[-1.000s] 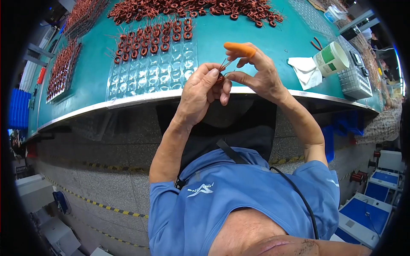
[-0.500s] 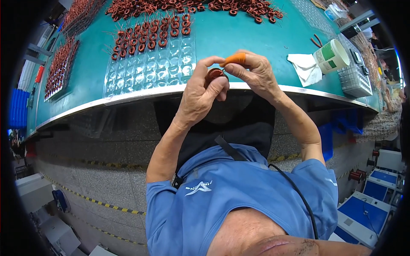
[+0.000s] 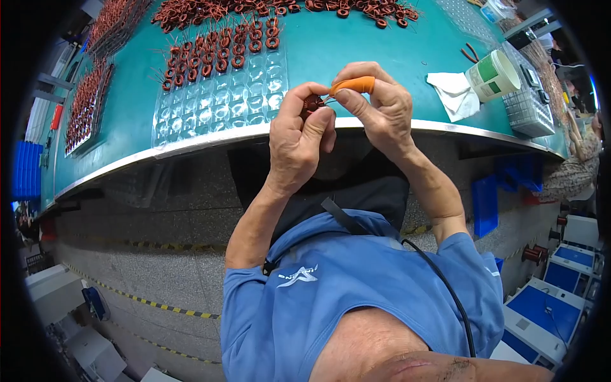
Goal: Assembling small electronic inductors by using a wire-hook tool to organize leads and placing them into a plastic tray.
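Between thumb and fingers, my left hand (image 3: 294,137) grips a copper-wound ring coil (image 3: 311,104), just over the table's front edge. Thin wire leads (image 3: 327,99) stick out of the coil toward the right. My right hand (image 3: 387,114) pinches these leads between its thumb and index finger, which wears an orange finger cot (image 3: 356,84). The fingers partly hide the coil. Left of my hands lies a clear plastic tray (image 3: 213,108) with round pockets; several similar coils (image 3: 223,52) stand in its far rows, wires pointing up.
A heap of coils (image 3: 254,7) lies along the far side of the green table (image 3: 356,44). To the right are a white cloth (image 3: 453,99), a white-green cup (image 3: 495,76), pliers (image 3: 470,53) and a stack of trays (image 3: 529,118). Filled coil trays (image 3: 89,105) stand far left.
Both hands have shifted slightly, and the coil has turned so its leads now show stretched toward my right hand. The right index finger with the cot lies more level.
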{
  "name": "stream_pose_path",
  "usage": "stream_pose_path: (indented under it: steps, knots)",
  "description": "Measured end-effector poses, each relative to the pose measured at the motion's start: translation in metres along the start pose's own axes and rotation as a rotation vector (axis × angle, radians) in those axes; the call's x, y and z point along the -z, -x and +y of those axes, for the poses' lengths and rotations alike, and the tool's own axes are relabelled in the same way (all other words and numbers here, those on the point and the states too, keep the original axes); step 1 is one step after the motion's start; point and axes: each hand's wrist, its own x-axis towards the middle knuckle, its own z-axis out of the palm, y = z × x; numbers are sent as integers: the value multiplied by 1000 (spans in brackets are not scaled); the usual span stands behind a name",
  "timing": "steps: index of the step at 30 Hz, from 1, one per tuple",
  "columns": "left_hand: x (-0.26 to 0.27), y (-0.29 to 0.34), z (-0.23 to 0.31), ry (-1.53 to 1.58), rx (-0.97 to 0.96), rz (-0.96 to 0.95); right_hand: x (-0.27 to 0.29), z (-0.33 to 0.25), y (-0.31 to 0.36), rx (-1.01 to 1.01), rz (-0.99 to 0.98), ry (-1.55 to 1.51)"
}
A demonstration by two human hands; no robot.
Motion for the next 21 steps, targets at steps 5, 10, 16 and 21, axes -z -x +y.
stream_pose_path:
  steps: [5, 10, 16, 21]
  knots:
    - [9, 2, -2, 119, 37, -28, -7, 2, 3, -338, -55, -301]
    - [19, 4, 1, 189, 58, -78, -15, 15, 19, -387, -18, -492]
    - [21, 2, -1, 92, 15, -71, -26, 2, 20, -436, -142, -479]
    - [20, 2, 2, -109, -5, -28, -27, -3, 18, -316, -7, -36]
